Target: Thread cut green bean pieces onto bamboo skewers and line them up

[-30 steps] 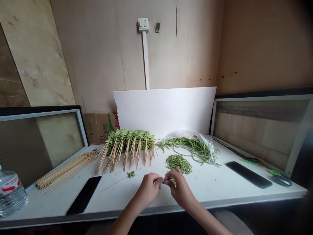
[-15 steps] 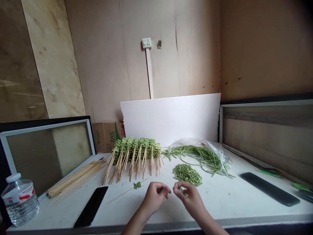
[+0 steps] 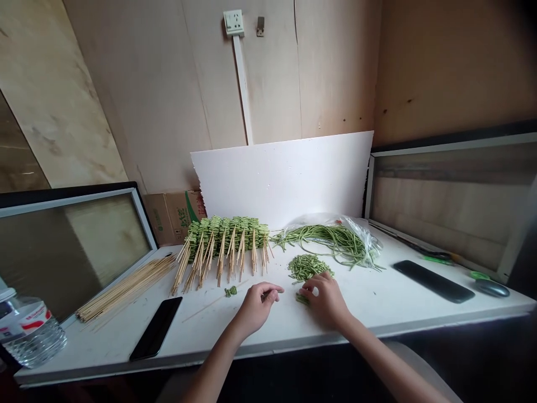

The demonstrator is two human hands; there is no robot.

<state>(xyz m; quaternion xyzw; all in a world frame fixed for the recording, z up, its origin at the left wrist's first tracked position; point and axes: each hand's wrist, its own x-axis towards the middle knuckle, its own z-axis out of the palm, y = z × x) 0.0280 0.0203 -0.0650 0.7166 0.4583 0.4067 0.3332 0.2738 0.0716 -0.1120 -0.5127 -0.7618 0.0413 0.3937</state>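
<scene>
My left hand (image 3: 259,307) is held above the white table with its fingers curled and the thumb against them; whatever lies inside is hidden. At the near side of the pile of cut green bean pieces (image 3: 308,266), my right hand (image 3: 327,299) is lowered with thumb and forefinger closed in a ring. Its fingertips are over a few loose bean pieces (image 3: 301,299); whether one is between them cannot be made out. Left of my left hand, a thin wooden skewer (image 3: 205,309) lies by a short row of bean pieces (image 3: 230,291), apparently threaded on it.
Stacked bean skewers (image 3: 229,235) lie at the back, near long whole beans (image 3: 331,238) in a plastic bag (image 3: 369,240). On the left are loose skewers (image 3: 126,288), a phone (image 3: 157,327) and a water bottle (image 3: 31,330); rightward, a dark flat object (image 3: 434,281) and a mouse (image 3: 493,287).
My hands, close together before, are now apart: the right has moved down to the loose bean pieces, while the left stays curled. The camera view has tilted down and shifted.
</scene>
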